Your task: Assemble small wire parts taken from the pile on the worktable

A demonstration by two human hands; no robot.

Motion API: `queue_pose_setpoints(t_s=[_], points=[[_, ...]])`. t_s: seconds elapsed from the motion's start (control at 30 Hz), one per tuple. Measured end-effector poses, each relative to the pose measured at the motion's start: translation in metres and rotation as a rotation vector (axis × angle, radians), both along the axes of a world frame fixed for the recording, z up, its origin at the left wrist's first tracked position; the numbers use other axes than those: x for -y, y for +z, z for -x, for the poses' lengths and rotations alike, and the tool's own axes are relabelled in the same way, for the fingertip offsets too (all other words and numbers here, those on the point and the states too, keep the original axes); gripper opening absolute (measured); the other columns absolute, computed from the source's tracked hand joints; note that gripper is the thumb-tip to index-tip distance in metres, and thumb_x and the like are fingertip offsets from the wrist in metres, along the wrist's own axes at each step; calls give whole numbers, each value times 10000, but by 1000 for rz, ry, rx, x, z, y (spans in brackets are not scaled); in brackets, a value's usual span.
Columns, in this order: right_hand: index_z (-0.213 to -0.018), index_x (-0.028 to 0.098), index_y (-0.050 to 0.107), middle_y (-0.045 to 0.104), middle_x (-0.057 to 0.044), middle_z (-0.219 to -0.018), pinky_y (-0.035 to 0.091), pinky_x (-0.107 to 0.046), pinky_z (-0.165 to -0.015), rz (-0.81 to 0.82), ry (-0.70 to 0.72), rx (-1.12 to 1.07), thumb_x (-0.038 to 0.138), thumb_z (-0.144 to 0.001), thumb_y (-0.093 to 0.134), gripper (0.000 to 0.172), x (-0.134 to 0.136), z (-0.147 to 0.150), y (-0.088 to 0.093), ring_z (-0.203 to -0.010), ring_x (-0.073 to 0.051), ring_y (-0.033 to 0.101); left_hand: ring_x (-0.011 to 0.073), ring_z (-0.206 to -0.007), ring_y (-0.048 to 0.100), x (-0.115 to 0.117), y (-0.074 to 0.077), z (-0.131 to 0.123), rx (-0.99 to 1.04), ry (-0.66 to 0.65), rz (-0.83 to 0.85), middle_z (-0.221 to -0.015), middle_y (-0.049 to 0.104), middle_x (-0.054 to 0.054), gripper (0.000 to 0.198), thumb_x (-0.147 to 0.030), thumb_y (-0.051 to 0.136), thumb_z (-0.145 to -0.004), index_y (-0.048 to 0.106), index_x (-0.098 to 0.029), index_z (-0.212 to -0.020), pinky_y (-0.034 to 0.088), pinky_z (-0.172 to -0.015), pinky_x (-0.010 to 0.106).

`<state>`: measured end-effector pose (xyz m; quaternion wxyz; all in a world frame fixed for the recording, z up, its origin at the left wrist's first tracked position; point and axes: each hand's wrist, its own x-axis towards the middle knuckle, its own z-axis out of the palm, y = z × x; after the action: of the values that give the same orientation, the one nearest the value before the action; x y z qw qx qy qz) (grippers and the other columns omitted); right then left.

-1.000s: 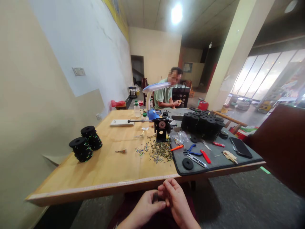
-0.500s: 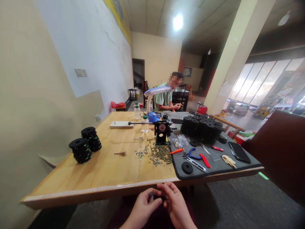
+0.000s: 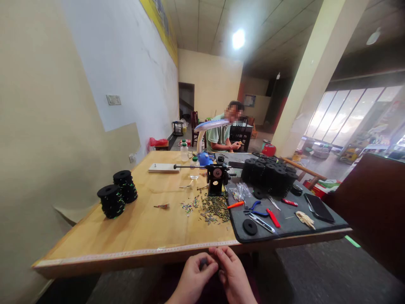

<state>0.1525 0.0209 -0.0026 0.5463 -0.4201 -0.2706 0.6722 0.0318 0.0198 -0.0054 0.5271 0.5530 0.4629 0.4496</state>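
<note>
Your left hand [image 3: 193, 276] and right hand [image 3: 233, 271] meet before the pale wooden counter [image 3: 126, 234], fingers curled, any grip impossible to tell; small olive-gold pieces [image 3: 215, 206] lie heaped on top, beyond

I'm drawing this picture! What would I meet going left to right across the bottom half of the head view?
Black spools → small brush-like thing → left hand → right hand → red thing → black phone.

Small brassy pieces [image 3: 216, 207] are lying loosely heaped on the desk [image 3: 133, 232] beyond the hands [image 3: 233, 271]; a black ring [image 3: 246, 229] is lying flat on the grey mat [image 3: 291, 223].
</note>
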Motion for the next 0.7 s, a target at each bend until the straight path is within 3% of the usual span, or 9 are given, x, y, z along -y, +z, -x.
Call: queue_pose_setpoints(t_s=[0.2,0.37,0.47,0.53,0.6,0.7], points=[[-683,146,578,671,-21,-583,251,-130,-342,-13,-51,14,460,-543,832,427,-6,2,-8,-443,-77,526,110,-506,349,2,-4,3,-148,52,-3,-489,440,-43,268,-378,626,-678,543,-155,-555,270,-504,227],[-675,165,529,632,24,-526,334,-122,-387,29,-59,-78,439,-502,855,460,-7,6,-5,-476,-82,559,129,-526,426,2,-8,9,-343,9,-117,-532,529,-8,204,-288,574,-738,595,-148,-591,299,-515,232],[-656,172,510,580,55,-477,293,-113,-353,29,-86,-70,468,-463,859,496,-7,5,-1,-438,-69,523,168,-593,533,-3,4,26,-509,-24,-197,-639,637,27,146,-286,592,-750,666,-160,-749,371,-570,247],[-652,177,497,548,75,-455,217,-107,-316,40,-89,-49,494,-433,858,528,-6,1,-1,-368,-39,438,207,-709,600,-14,17,45,-635,36,-226,-787,692,65,255,-301,594,-764,656,-162,-969,425,-674,277],[-644,183,479,520,94,-437,134,-109,-299,62,-41,-31,525,-399,855,564,-6,-3,-4,-309,-7,320,232,-916,617,-31,31,68,-772,112,-257,-1026,683,133,326,-241,508,-824,589,-132,-1120,426,-824,302],[-620,189,456,465,114,-389,94,-124,-311,93,77,-6,582,-364,835,603,-7,-10,-17,-281,10,235,202,-1055,589,-61,47,98,-1094,162,-232,-1163,636,158,355,-123,388,-867,518,-122,-1198,403,-895,281]])
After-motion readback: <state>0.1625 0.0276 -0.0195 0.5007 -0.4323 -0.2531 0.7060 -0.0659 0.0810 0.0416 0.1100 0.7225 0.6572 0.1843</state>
